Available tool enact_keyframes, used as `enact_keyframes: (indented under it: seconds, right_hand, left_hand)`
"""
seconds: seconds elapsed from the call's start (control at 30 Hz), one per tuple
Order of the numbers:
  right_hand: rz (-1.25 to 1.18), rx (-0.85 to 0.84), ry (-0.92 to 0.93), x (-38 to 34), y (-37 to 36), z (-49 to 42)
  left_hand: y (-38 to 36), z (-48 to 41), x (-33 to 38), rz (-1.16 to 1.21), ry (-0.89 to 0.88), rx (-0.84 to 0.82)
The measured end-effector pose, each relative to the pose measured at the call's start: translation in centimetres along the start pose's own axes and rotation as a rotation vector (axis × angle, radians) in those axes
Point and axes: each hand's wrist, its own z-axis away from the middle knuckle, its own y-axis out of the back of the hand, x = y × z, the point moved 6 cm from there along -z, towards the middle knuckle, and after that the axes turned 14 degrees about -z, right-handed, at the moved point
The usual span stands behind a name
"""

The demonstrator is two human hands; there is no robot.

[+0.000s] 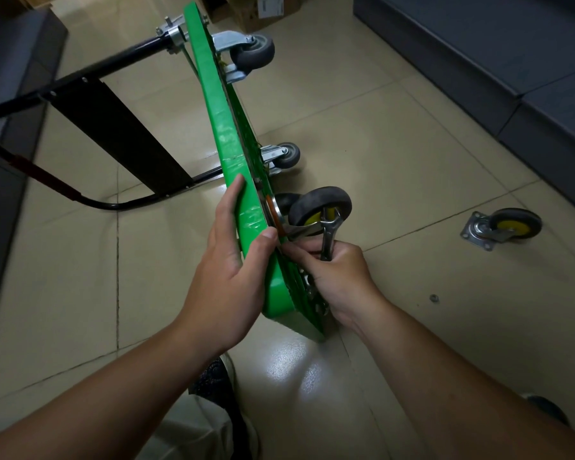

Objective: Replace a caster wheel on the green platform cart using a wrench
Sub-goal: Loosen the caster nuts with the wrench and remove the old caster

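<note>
Forearms, two, bare, are entered from the lower edge of the head view; a patterned shoe [214, 380] is seen between them. Left hand [229, 260]: clasped on the upper edge of the green platform cart [224, 127], thumb pressed against the near side, forefinger laid straight along the edge. Cart: stood on its long edge on the tiled floor [395, 144], underside turned to the right; black handle [80, 134] folded out to the left, its loop rested on the tiles. Right hand [341, 280]: fingers curled round the shank of the wrench [329, 234], held against the underside near the cart's nearest corner; wrench head raised beside the yellow hub of the mounted caster wheel [319, 205]; whether a bolt is engaged cannot be told. Far caster [251, 51] and middle caster [284, 156]: grey, fixed further along the underside. Loose caster [502, 229]: yellow-hubbed, laid on the floor well apart to the right; a small nut-like item [434, 298] lies near it. Room: bare tile is left between cart and dark upholstered blocks [478, 61] on the right; another dark block [7, 94] bounds the left, close to the handle; cardboard boxes [263, 11] are stacked at the far end.
</note>
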Motion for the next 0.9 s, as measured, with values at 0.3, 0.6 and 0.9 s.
enact_keyframes:
  seconds: [0.3,0.6,0.9]
  right_hand:
    - [-0.088,0.056,-0.039,0.29,0.01,0.1]
    - [0.027,-0.006,-0.035,-0.56,-0.24,-0.25]
    - [-0.076,-0.072,-0.028,0.13,-0.21,-0.07]
  left_hand:
    - [-0.03,0.02,-0.13,-0.004,0.0,0.001]
    - [-0.03,0.02,-0.22,0.009,0.009,-0.003]
    - [-0.13,0.01,-0.05,0.027,0.007,-0.009]
